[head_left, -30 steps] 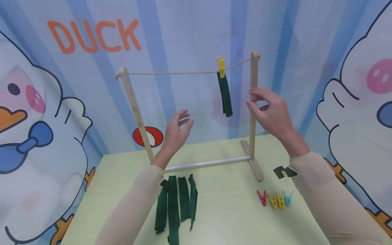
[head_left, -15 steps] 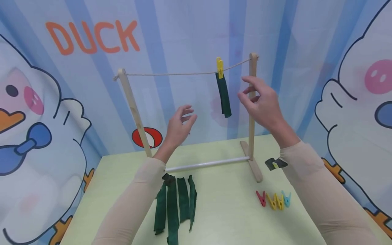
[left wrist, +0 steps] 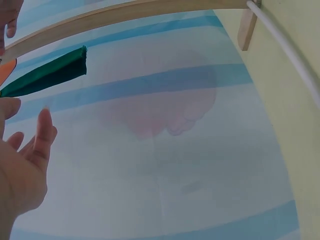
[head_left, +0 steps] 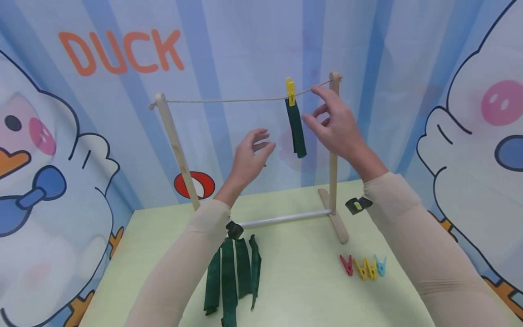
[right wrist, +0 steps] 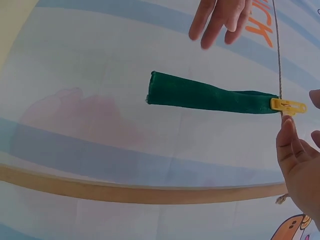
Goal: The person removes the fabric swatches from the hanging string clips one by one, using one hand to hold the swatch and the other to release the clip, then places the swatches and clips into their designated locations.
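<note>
A folded dark green cloth strip [head_left: 297, 129] hangs from the string [head_left: 229, 100], held by a yellow clothespin [head_left: 290, 93]. My right hand [head_left: 337, 122] is just right of the clothespin, fingers bent and parted, holding nothing. In the right wrist view, the thumb of that hand [right wrist: 302, 167] is close beside the yellow clothespin [right wrist: 287, 105]. Left of the hanging strip, lower than the string, my left hand [head_left: 251, 154] is raised with loosely bent fingers and nothing in them. The left wrist view shows the green strip [left wrist: 52, 72] above this hand [left wrist: 25, 172].
Wooden posts [head_left: 173, 136] carry the string, joined below by a white rod [head_left: 286, 218]. Several green strips [head_left: 229, 286] lie on the pale table [head_left: 298, 290] at front left. A red clothespin [head_left: 346, 265], two yellow clothespins [head_left: 366, 269] and a blue clothespin [head_left: 380, 265] lie at right.
My right hand has moved left and up from the right post to beside the yellow clothespin. My left hand has shifted right and slightly up toward the hanging strip.
</note>
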The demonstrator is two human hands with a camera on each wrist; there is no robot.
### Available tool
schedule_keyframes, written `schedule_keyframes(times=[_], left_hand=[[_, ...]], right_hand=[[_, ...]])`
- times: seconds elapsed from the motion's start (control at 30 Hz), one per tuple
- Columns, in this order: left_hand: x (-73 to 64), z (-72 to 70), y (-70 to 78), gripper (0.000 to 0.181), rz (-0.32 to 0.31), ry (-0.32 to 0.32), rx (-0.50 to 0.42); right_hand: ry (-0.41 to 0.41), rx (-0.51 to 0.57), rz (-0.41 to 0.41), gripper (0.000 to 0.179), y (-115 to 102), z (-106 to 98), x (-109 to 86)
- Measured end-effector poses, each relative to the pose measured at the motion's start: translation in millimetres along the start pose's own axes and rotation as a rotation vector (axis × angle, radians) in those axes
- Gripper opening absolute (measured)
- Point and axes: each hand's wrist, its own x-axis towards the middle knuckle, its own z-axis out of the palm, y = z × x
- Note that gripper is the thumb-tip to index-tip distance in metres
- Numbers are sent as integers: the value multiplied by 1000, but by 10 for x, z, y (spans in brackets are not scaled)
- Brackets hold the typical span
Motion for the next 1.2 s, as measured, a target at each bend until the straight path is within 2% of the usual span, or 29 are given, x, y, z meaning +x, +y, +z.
schedule_keyframes(times=[0.37, 0.7, 0.93, 1.2], left_hand=[[122, 100, 56, 51, -68, -11, -41], [249, 165, 107, 56, -80, -59, -165], [355, 282, 198, 54, -101, -62, -269], [421, 341, 250, 54, -117, -54, -305]], right_hand=[[-70, 53, 122, 63, -66, 84, 222], [-131, 142, 189, 58, -52, 90, 363], [-157, 153, 205, 56, -40, 73, 437], [-196, 209, 222, 57, -45, 96, 511]])
